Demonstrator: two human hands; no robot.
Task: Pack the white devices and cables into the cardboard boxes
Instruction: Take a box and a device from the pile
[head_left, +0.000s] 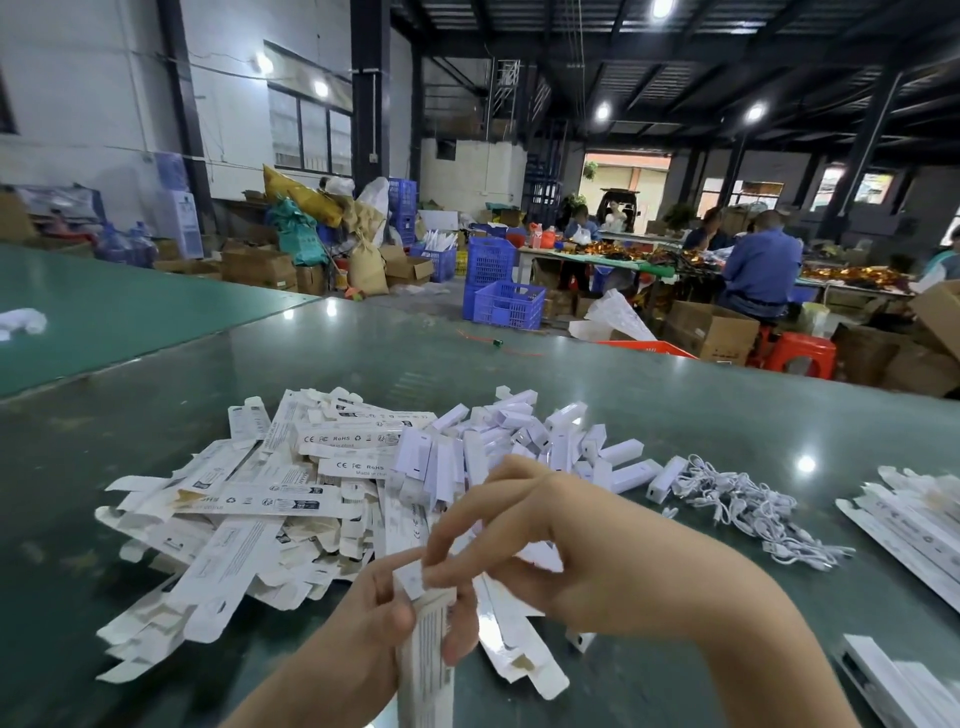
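The right hand's fingertips (434, 571) are pinching the small end flap of a slim cardboard box (425, 649), thumb and forefinger closing on it while the other fingers are arching loosely above. Below, the left hand (387, 613) is wrapping round the box's body, thumb on one side and fingers curling over the other, holding it upright near the bottom edge of the view. The right hand (561, 551) is reaching across from the right.

By the look of it, the person is working the top flap of one box, either opening it to load or tucking it shut; whether a device is already inside cannot be told. The next move is likely calling for a steady hold below while the flap is being folded cleanly into its slot.

Beyond the hands, a heap of flat, unfolded boxes (249, 509) is sprawling over the green table (675, 374), with a pile of white devices (524, 447) just behind it and a tangle of white cables (748, 509) to the right. More boxes (914, 519) are lying at the far right. The loose flat boxes are crowding close to the hands. Other workers are sitting at a distant table.
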